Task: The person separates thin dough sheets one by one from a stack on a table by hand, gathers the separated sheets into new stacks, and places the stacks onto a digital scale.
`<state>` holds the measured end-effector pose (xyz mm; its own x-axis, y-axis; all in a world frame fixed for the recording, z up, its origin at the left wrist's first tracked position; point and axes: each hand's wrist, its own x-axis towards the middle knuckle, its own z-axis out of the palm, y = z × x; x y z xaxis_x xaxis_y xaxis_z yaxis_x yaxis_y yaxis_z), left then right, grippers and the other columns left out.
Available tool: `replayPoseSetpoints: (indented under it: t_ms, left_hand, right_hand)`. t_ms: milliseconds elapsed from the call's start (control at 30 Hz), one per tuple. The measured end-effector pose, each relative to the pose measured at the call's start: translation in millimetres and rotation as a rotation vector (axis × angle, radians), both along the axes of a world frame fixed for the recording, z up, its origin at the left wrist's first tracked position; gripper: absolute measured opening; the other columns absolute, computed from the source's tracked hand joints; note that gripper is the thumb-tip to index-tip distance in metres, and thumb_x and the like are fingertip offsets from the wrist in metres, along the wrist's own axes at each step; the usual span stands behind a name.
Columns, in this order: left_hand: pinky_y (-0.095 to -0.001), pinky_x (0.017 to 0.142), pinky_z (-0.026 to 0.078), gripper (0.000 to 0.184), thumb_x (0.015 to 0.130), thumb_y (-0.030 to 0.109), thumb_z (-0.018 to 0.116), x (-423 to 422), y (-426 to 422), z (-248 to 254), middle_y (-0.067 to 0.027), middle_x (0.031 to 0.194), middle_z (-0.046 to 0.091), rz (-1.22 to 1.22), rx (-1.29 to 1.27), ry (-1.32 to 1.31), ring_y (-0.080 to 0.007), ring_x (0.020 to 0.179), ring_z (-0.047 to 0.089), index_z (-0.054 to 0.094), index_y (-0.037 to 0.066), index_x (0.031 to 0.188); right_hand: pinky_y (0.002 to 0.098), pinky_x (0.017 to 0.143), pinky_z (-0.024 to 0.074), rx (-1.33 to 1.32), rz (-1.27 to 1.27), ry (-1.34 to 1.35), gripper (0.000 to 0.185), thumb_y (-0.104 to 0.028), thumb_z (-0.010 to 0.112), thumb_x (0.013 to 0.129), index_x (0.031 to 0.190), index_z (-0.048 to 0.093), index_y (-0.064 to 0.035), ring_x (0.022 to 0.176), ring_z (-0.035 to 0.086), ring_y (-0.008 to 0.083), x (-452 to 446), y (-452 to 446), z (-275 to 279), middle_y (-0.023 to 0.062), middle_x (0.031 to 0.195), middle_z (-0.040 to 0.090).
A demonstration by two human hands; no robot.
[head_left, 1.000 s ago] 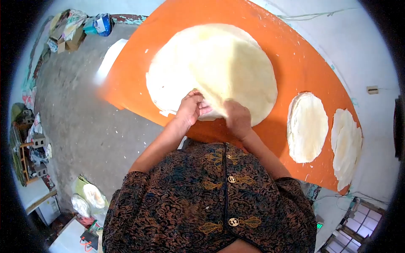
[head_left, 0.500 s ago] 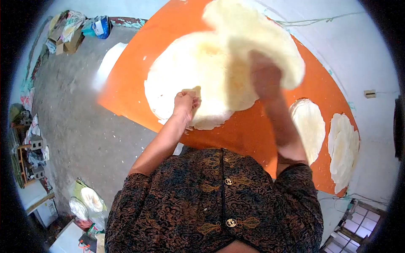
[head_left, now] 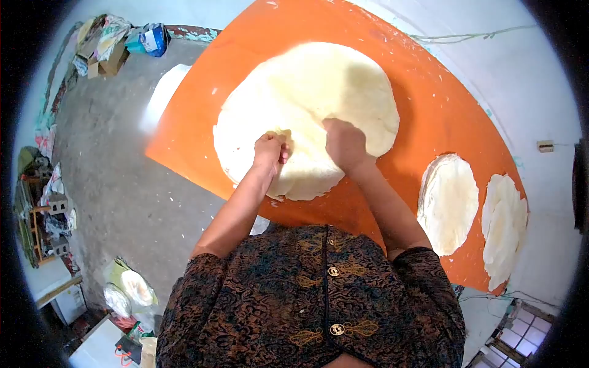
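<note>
The top flatbread (head_left: 319, 70), swung out beyond the flatbread stack (head_left: 307, 187) half a second ago, has been brought back down; it is now spread across the stack's far and right portions, on the orange tabletop (head_left: 199, 126); the right hand (head_left: 346, 142) has been drawn in over the stack's middle, fingers curled (whether an edge is pinched cannot be told); the left hand (head_left: 270, 150) is held closed over the stack's near-left part, its grip equally unclear; the layer is judged mostly laid.
</note>
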<state>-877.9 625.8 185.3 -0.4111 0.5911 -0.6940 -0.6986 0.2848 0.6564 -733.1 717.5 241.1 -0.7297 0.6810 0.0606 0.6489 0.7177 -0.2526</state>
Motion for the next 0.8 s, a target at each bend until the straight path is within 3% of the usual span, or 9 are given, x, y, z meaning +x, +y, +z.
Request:
replayPoseSetpoints:
  t_ms: [100, 233, 300, 433, 533, 600, 667, 733, 800]
  left_hand:
    - [-0.0238, 0.033, 0.028, 0.004, 0.081, 0.002, 0.045, -5.3, 2.9, -5.9, -0.0083, 0.056, 0.049, -0.031, -0.062, -0.047, -0.0112, 0.037, 0.035, 0.043, 0.002, 0.078]
    - [-0.0243, 0.034, 0.029, 0.006, 0.081, 0.002, 0.040, -8.9, -0.6, -11.9, -0.0086, 0.058, 0.050, -0.096, 0.017, -0.028, -0.0121, 0.039, 0.038, 0.044, 0.004, 0.077]
    - [-0.0255, 0.036, 0.033, 0.008, 0.082, 0.003, 0.039, -9.3, -0.9, -9.1, -0.0094, 0.061, 0.052, -0.159, 0.000, 0.042, -0.0138, 0.043, 0.043, 0.046, 0.004, 0.079]
    - [-0.0265, 0.047, 0.041, 0.012, 0.087, 0.012, 0.040, 2.1, 3.5, 20.2, -0.0108, 0.073, 0.055, -0.149, 0.059, -0.102, -0.0160, 0.058, 0.053, 0.049, 0.003, 0.085]
    - [-0.0270, 0.053, 0.044, 0.017, 0.089, 0.017, 0.042, -1.2, -10.3, 25.6, -0.0107, 0.079, 0.057, -0.175, 0.128, -0.118, -0.0163, 0.065, 0.055, 0.049, 0.002, 0.089]
    - [-0.0273, 0.055, 0.045, 0.017, 0.089, 0.018, 0.044, -1.5, -39.6, 29.0, -0.0097, 0.080, 0.057, -0.122, 0.149, -0.033, -0.0163, 0.065, 0.055, 0.050, 0.002, 0.090]
    - [-0.0251, 0.057, 0.042, 0.016, 0.083, 0.011, 0.052, -9.7, -78.4, 3.0, -0.0039, 0.076, 0.053, 0.056, 0.123, 0.244, -0.0111, 0.065, 0.051, 0.051, 0.002, 0.096]
    - [-0.0208, 0.058, 0.040, 0.011, 0.081, 0.008, 0.054, -14.9, -109.2, -14.5, -0.0028, 0.078, 0.053, 0.210, 0.163, 0.621, -0.0076, 0.066, 0.048, 0.052, 0.002, 0.089]
    - [-0.0202, 0.055, 0.041, 0.011, 0.081, 0.008, 0.054, -20.8, -132.1, -27.2, -0.0039, 0.076, 0.053, 0.260, 0.072, 0.548, -0.0081, 0.067, 0.050, 0.050, 0.002, 0.089]
  right_hand:
    - [0.0372, 0.064, 0.0473, 0.042, 0.083, -0.166, 0.020, -0.005, 0.051, 0.070, 0.088, 0.056, 0.0015, 0.083, 0.055, 0.0282, -3.8, -21.7, -24.4, 0.0160, 0.088, 0.057]
    - [0.0337, 0.069, 0.0472, 0.356, 0.101, -0.055, 0.037, -0.010, 0.057, 0.069, 0.103, 0.054, 0.0044, 0.094, 0.051, 0.0278, -3.3, -30.1, -64.6, 0.0179, 0.104, 0.053]
    - [0.0345, 0.069, 0.0473, 0.249, 0.072, 0.034, 0.036, -0.011, 0.057, 0.071, 0.103, 0.054, 0.0047, 0.097, 0.051, 0.0283, 1.1, -37.7, -51.2, 0.0183, 0.105, 0.053]
    - [0.0388, 0.073, 0.0463, 0.248, 0.057, 0.126, 0.036, -0.017, 0.058, 0.075, 0.104, 0.054, 0.0035, 0.098, 0.052, 0.0297, -0.8, -41.4, -37.1, 0.0186, 0.100, 0.055]
    - [0.0415, 0.081, 0.0429, -0.169, -0.052, -0.038, 0.038, -0.025, 0.057, 0.076, 0.106, 0.055, -0.0009, 0.096, 0.054, 0.0307, -3.2, -18.5, -41.4, 0.0184, 0.095, 0.058]
    - [0.0414, 0.082, 0.0429, -0.234, -0.151, -0.222, 0.036, -0.033, 0.053, 0.078, 0.101, 0.058, -0.0058, 0.092, 0.056, 0.0311, -4.9, 6.6, -19.7, 0.0161, 0.094, 0.060]
    - [0.0420, 0.075, 0.0465, 0.022, -0.128, 0.058, 0.036, -0.039, 0.049, 0.080, 0.095, 0.059, -0.0090, 0.087, 0.059, 0.0302, 10.8, 49.6, -15.4, 0.0139, 0.095, 0.061]
    - [0.0423, 0.071, 0.0479, 0.252, -0.085, 0.222, 0.036, -0.041, 0.047, 0.081, 0.091, 0.059, -0.0091, 0.082, 0.060, 0.0298, 8.8, 58.5, 50.4, 0.0124, 0.096, 0.061]
    - [0.0417, 0.068, 0.0476, 0.222, -0.199, -0.039, 0.031, -0.036, 0.047, 0.082, 0.093, 0.058, -0.0096, 0.078, 0.061, 0.0292, -5.6, 31.4, 130.7, 0.0114, 0.091, 0.062]
